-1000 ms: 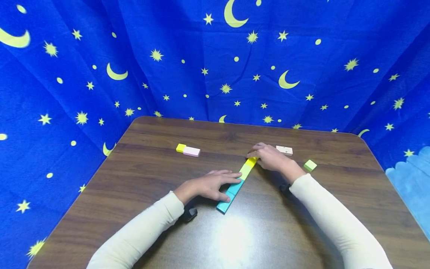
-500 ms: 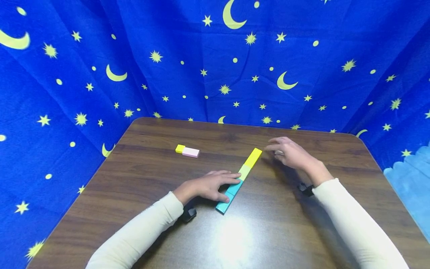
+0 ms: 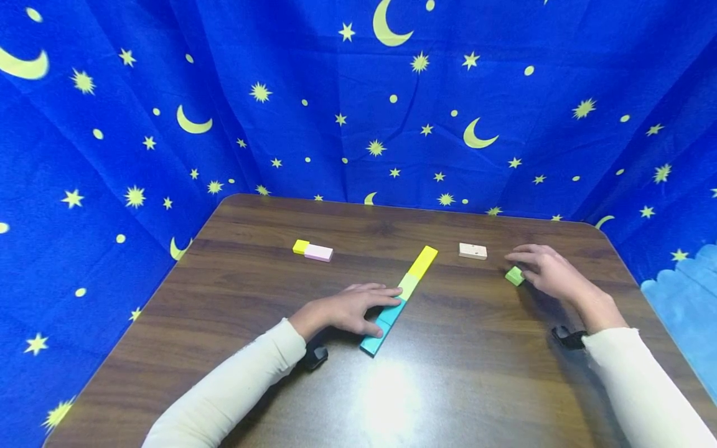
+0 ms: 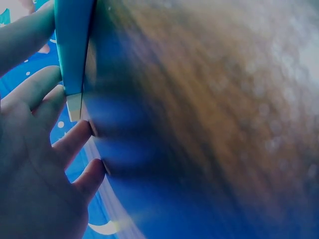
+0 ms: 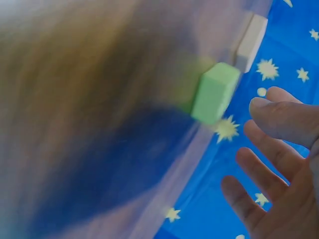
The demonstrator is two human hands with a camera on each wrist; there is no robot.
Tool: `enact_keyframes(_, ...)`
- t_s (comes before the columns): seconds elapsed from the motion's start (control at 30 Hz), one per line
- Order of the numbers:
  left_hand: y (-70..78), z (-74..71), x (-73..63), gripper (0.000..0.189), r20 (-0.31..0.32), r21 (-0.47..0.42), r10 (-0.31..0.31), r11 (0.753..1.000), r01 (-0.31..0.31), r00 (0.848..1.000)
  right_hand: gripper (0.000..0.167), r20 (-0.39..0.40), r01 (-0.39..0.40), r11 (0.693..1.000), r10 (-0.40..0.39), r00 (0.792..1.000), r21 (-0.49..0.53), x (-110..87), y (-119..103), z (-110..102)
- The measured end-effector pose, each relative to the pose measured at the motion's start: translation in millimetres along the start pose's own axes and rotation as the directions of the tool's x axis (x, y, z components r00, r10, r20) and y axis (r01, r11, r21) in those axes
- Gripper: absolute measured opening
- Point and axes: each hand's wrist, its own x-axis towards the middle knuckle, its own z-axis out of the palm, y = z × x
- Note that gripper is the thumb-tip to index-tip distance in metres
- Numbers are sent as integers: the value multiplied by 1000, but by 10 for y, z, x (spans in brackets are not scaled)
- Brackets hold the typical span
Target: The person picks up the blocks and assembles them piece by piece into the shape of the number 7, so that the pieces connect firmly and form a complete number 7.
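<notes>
The left hand [image 3: 351, 308], spread without gripping, touches the row of blocks [image 3: 409, 287] on the table [image 3: 459, 373], perhaps to steady it; the right hand [image 3: 553, 274], relaxed and holding nothing, is just beside the green block [image 3: 513, 277]

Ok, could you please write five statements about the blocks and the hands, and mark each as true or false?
1. The left hand touches the row of blocks. True.
2. The row's far end is turquoise. False: the far end is yellow.
3. The right hand is nearer to the green block than to the white block. True.
4. The pink block lies against a small yellow block. True.
5. The right hand grips the white block. False: its fingers are apart and hold nothing.
</notes>
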Motion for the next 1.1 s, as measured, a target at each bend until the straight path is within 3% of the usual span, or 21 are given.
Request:
enact_keyframes(0.2,3,-4,1,66,-4,3,-4,1000,4,1000,39,51,-49,999,50,997,-9,-80,68,57)
enact_keyframes(0.4,5,-2,0,66,-1,-7,1,1000,-1,1000,39,40,-31,999,30,999,9,-62,53,92)
enact_keyframes(0.7,18,-8,-7,66,1,-14,-9,1000,9,1000,33,89,-54,998,51,995,32,-74,58,113)
enact_keyframes(0.93,22,-11,-12,66,7,-15,-15,1000,15,1000,29,60,-71,997,69,996,39,-120,81,146)
enact_keyframes(1.1,22,-17,-15,66,4,-22,-11,1000,12,1000,37,15,-22,999,21,1000,35,-138,81,173)
